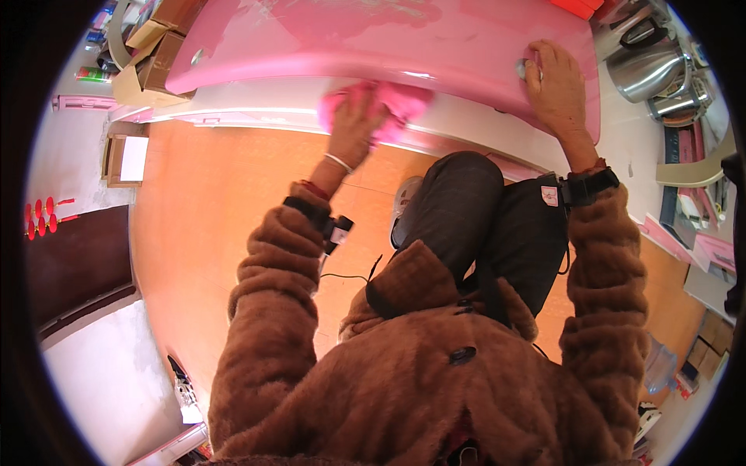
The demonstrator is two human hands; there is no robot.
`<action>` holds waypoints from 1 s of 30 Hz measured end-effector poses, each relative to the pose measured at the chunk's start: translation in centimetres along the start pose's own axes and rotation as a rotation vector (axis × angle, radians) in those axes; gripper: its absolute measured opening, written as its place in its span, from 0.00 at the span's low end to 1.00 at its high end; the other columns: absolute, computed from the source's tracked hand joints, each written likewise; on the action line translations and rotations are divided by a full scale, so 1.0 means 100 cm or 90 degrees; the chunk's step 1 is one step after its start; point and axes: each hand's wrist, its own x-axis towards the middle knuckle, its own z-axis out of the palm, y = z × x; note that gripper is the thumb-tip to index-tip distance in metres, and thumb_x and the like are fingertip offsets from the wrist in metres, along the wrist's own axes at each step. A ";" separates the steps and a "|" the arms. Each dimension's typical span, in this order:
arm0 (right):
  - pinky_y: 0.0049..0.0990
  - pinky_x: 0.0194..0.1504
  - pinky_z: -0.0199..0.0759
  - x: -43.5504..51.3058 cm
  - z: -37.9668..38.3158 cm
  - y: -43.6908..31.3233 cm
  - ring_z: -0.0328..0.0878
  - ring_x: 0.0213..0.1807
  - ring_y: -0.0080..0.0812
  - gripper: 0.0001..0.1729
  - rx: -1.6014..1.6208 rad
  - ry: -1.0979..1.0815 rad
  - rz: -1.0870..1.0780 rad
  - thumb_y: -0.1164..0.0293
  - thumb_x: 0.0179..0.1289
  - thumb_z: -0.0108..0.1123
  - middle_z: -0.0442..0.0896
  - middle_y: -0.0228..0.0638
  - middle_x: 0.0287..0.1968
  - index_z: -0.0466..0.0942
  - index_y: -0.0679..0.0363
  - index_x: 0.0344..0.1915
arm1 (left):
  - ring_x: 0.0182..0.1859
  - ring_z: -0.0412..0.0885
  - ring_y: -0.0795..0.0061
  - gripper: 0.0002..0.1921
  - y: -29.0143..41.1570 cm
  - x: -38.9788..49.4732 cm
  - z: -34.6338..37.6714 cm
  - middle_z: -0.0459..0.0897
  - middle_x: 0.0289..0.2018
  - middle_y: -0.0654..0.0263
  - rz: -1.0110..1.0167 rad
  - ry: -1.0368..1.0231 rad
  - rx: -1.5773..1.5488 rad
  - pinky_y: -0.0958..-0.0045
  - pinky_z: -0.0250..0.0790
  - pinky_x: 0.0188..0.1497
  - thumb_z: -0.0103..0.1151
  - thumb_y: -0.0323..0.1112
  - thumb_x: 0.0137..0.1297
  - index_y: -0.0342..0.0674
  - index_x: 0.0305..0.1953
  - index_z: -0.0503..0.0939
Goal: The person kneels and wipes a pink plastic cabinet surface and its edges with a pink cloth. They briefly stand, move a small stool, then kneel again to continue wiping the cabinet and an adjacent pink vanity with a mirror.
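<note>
A crumpled pink cloth [417, 99] is bunched under my left hand [355, 116], which presses it on the front edge of a white tabletop [460, 108]. That hand is blurred, and its fingertips are partly lost in the cloth. Above the tabletop spreads a glossy pink panel [349, 35] with rounded corners and a damp-looking, streaky patch on top. My right hand [556, 81] rests on the panel's right part, thumb and fingers apart. Its thumb lies over a round metal disc [520, 68]; a similar disc [197, 56] shows near the left corner.
A stainless steel kettle [647, 64] stands right of the panel. At the left are open cardboard boxes [160, 67]. Pink-fronted drawers [233, 120] run below the tabletop. My knees [466, 180] are close to its front edge. A thin cable [344, 276] hangs by my left wrist.
</note>
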 end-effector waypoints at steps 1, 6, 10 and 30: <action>0.44 0.58 0.65 0.000 0.000 0.000 0.71 0.59 0.44 0.17 -0.007 -0.014 0.010 0.63 0.63 0.53 0.77 0.36 0.56 0.76 0.53 0.51 | 0.71 0.55 0.39 0.38 -0.026 -0.010 -0.008 0.56 0.72 0.51 -0.079 -0.046 0.012 0.43 0.55 0.68 0.69 0.29 0.45 0.56 0.62 0.72; 0.44 0.58 0.65 0.000 0.002 0.005 0.71 0.59 0.45 0.17 0.005 -0.022 -0.002 0.62 0.64 0.52 0.77 0.37 0.56 0.75 0.54 0.51 | 0.71 0.54 0.38 0.40 -0.108 -0.040 -0.039 0.54 0.72 0.46 -0.247 -0.085 0.114 0.41 0.56 0.67 0.70 0.28 0.45 0.52 0.64 0.68; 0.44 0.59 0.64 0.002 0.004 0.007 0.72 0.58 0.45 0.16 -0.003 -0.030 -0.012 0.63 0.64 0.53 0.77 0.38 0.56 0.75 0.55 0.50 | 0.72 0.53 0.38 0.35 -0.055 -0.018 -0.014 0.55 0.71 0.46 -0.084 0.011 -0.006 0.41 0.55 0.67 0.64 0.26 0.49 0.55 0.62 0.71; 0.42 0.63 0.60 0.006 -0.006 0.005 0.69 0.61 0.47 0.18 -0.009 -0.088 -0.059 0.68 0.67 0.51 0.75 0.44 0.58 0.72 0.61 0.55 | 0.70 0.55 0.32 0.33 -0.119 -0.039 -0.027 0.53 0.72 0.48 -0.241 -0.028 0.032 0.42 0.53 0.68 0.60 0.26 0.52 0.56 0.62 0.70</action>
